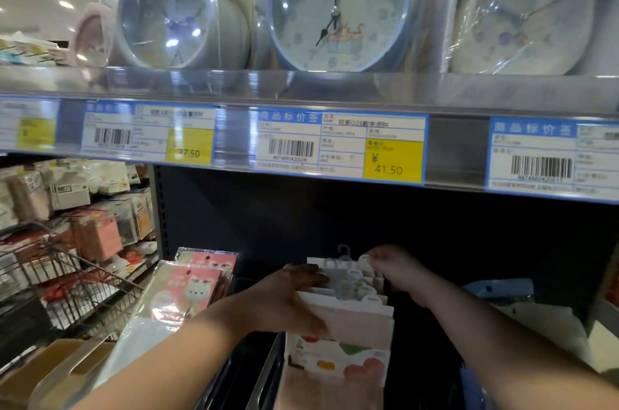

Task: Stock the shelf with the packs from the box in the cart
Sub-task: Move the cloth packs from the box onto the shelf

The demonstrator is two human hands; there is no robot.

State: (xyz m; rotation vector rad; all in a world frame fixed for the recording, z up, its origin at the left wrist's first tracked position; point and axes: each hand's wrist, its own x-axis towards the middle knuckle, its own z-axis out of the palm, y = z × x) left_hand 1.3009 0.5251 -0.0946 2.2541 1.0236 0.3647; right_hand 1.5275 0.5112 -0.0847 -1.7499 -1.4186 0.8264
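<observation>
The fingers [313, 277] of the left hand [288, 299] were curled over the top of the packs [355, 316]. Its thumb was laid against the front pack, so the row was gripped from its 9 o'clock side. The right hand [398, 267] was closed at the row's 1 o'clock end, where a hanger tab of a rear pack was pinched between thumb and fingertips. The packs were stood upright, one behind another, in the dark bay of the lower shelf [335, 218], near 6 o'clock in the view. Coloured fruit shapes were printed on the front pack. At 9 o'clock from the row, pink bear-print packs [194, 289] were leaned back, apart from it. Farther out at 9 o'clock a wire cart [77, 275] was seen. At 12 o'clock, wrapped clocks [338, 7] were lined on the upper shelf, with price labels [338, 145] fixed along its edge.
</observation>
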